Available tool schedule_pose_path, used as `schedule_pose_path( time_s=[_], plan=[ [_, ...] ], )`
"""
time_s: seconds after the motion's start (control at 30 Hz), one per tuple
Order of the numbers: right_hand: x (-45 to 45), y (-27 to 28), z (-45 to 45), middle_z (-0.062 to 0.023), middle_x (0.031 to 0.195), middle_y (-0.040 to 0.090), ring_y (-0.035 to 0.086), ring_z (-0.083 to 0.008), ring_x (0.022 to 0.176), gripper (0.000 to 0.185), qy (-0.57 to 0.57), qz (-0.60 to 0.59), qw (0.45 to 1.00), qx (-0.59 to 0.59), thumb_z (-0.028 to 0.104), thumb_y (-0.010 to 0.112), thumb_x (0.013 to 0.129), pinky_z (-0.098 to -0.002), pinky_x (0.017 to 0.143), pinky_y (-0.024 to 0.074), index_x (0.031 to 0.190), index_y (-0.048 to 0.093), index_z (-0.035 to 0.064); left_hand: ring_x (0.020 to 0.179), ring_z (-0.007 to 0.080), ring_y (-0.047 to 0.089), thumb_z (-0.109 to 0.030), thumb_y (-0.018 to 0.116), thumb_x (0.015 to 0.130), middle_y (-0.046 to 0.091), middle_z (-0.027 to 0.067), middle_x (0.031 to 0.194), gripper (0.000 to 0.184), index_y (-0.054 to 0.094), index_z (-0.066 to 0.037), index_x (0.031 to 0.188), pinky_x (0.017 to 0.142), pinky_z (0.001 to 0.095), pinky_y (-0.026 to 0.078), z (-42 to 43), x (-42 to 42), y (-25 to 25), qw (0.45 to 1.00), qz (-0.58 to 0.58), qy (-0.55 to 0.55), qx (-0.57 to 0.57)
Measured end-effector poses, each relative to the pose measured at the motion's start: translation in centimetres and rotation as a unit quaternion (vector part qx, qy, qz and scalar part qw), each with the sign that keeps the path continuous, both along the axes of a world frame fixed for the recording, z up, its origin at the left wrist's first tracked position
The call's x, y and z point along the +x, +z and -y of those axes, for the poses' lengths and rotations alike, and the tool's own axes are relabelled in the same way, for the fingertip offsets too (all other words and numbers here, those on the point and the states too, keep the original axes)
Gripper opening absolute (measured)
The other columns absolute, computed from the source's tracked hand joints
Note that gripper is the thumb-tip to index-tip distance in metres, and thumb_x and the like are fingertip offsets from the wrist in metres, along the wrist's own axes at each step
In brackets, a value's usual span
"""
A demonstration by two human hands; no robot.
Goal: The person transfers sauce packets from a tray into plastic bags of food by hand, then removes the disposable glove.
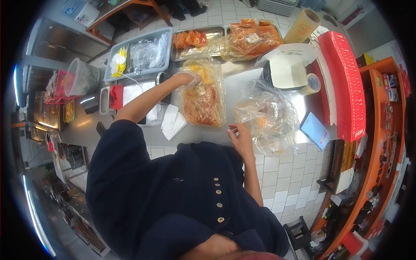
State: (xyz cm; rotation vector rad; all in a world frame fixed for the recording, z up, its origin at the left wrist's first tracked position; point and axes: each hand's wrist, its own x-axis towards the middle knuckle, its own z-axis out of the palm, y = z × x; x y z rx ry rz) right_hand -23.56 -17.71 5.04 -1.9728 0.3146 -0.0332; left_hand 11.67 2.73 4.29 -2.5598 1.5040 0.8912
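Note:
My left hand (189, 79), wrapped in clear plastic at the fingers, reaches to the upper part of a clear bag (201, 104) of orange-red food. Plastic hides its fingertips, so their grip does not show. Beside that bag's lower right corner is my right hand (239, 133), its fingers curled in around something small and pale that is hard to see. Just right of it lies a crumpled clear plastic bag (268, 117) with a little orange in it. White napkins (173, 122) rest left of the food bag.
Along the back stand a grey-blue tub (167, 58), a metal tray (197, 54) of orange packets and another bagged orange pile (251, 41). At right are stacked boxes (288, 73), a tape roll (311, 84), a red box (346, 86) and a blue packet (316, 130).

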Motion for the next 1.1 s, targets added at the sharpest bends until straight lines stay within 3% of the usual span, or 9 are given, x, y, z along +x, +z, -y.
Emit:
schedule_pose_path(
  time_s=[0.47, 0.53, 0.67, 0.8, 0.87, 0.97, 1.0, 1.07, 1.1],
  plan=[
    [-0.2, -1.2, 1.1, -0.0089, 0.104, 0.074, 0.068, -0.0191, 0.086, 0.026, -0.002, -0.019, 1.000, 0.003, 0.015, 0.075, 0.095, -0.0321, 0.072, 0.0537, 0.119, 0.071, 0.0042, 0.102, 0.0304, 0.070, -0.029, 0.072, 0.087, 0.076, 0.0151, 0.110, 0.037, 0.076, -0.010, 0.118, 0.088, 0.0427, 0.055, -5.2, 3.0, 5.0, 0.991, -0.074, 0.099, -0.043],
    [0.1, -1.2, 1.1, -0.0088, 0.104, 0.074, 0.068, -0.0190, 0.086, 0.026, -0.002, -0.022, 1.000, 0.001, 0.016, 0.075, 0.096, -0.0320, 0.072, 0.0536, 0.118, 0.071, 0.0043, 0.109, 0.0301, 0.069, -0.035, 0.076, 0.086, 0.074, 0.0169, 0.120, 0.043, 0.076, -0.008, 0.119, 0.089, 0.0428, 0.055, -6.0, 3.5, 6.2, 0.964, -0.169, 0.164, -0.122],
    [0.4, -1.2, 1.0, -0.0085, 0.104, 0.074, 0.067, -0.0190, 0.086, 0.025, 0.008, -0.017, 1.000, 0.000, 0.016, 0.074, 0.096, -0.0321, 0.072, 0.0534, 0.118, 0.071, 0.0042, 0.109, 0.0317, 0.069, -0.033, 0.082, 0.085, 0.072, 0.0182, 0.119, 0.049, 0.073, -0.006, 0.124, 0.090, 0.0428, 0.055, -8.7, 2.3, 2.9, 0.865, -0.156, 0.332, -0.344],
    [0.7, -1.4, 1.0, -0.0084, 0.104, 0.073, 0.067, -0.0191, 0.086, 0.026, 0.027, -0.018, 0.999, -0.005, 0.016, 0.074, 0.096, -0.0326, 0.071, 0.0533, 0.118, 0.071, 0.0041, 0.105, 0.0324, 0.070, -0.028, 0.081, 0.085, 0.072, 0.0179, 0.115, 0.043, 0.073, -0.006, 0.121, 0.089, 0.0415, 0.055, -8.1, 2.0, 1.4, 0.932, -0.089, 0.281, -0.211],
    [0.7, -1.2, 0.9, -0.0085, 0.104, 0.073, 0.067, -0.0189, 0.086, 0.026, 0.028, -0.017, 0.999, -0.008, 0.016, 0.074, 0.096, -0.0326, 0.071, 0.0533, 0.118, 0.071, 0.0040, 0.101, 0.0340, 0.071, -0.026, 0.078, 0.087, 0.073, 0.0173, 0.111, 0.033, 0.073, -0.006, 0.112, 0.087, 0.0414, 0.056, -7.4, 0.6, 1.3, 0.936, 0.130, 0.261, -0.196],
    [0.6, -0.9, 0.9, -0.0088, 0.105, 0.073, 0.066, -0.0187, 0.086, 0.026, 0.023, -0.018, 1.000, -0.008, 0.016, 0.074, 0.096, -0.0325, 0.071, 0.0533, 0.119, 0.071, 0.0038, 0.098, 0.0367, 0.070, -0.025, 0.074, 0.091, 0.074, 0.0176, 0.108, 0.026, 0.071, -0.005, 0.107, 0.087, 0.0436, 0.055, -6.8, 0.5, 1.3, 0.928, 0.260, 0.164, -0.210],
    [0.6, -0.9, 0.8, -0.0089, 0.105, 0.073, 0.066, -0.0186, 0.086, 0.026, 0.021, -0.019, 1.000, -0.004, 0.016, 0.074, 0.096, -0.0323, 0.072, 0.0533, 0.119, 0.070, 0.0037, 0.098, 0.0367, 0.070, -0.025, 0.074, 0.091, 0.074, 0.0176, 0.108, 0.026, 0.071, -0.005, 0.107, 0.087, 0.0436, 0.055, -5.5, -0.3, 3.4, 0.928, 0.259, 0.164, -0.211],
    [0.5, -1.1, 0.8, -0.0088, 0.104, 0.073, 0.066, -0.0186, 0.086, 0.026, 0.021, -0.018, 1.000, -0.004, 0.016, 0.074, 0.096, -0.0322, 0.071, 0.0533, 0.119, 0.071, 0.0035, 0.102, 0.0372, 0.069, -0.027, 0.069, 0.095, 0.074, 0.0173, 0.113, 0.027, 0.071, -0.006, 0.112, 0.090, 0.0445, 0.055, -2.4, -2.7, 9.7, 0.948, -0.018, 0.319, -0.007],
    [0.7, -1.2, 0.7, -0.0088, 0.104, 0.073, 0.066, -0.0186, 0.086, 0.026, 0.021, -0.015, 1.000, -0.004, 0.015, 0.074, 0.096, -0.0321, 0.071, 0.0533, 0.118, 0.071, 0.0033, 0.102, 0.0372, 0.069, -0.027, 0.069, 0.095, 0.074, 0.0173, 0.113, 0.027, 0.071, -0.006, 0.112, 0.090, 0.0445, 0.055, -2.9, -2.6, 8.7, 0.947, -0.017, 0.321, -0.007]
  ],
)
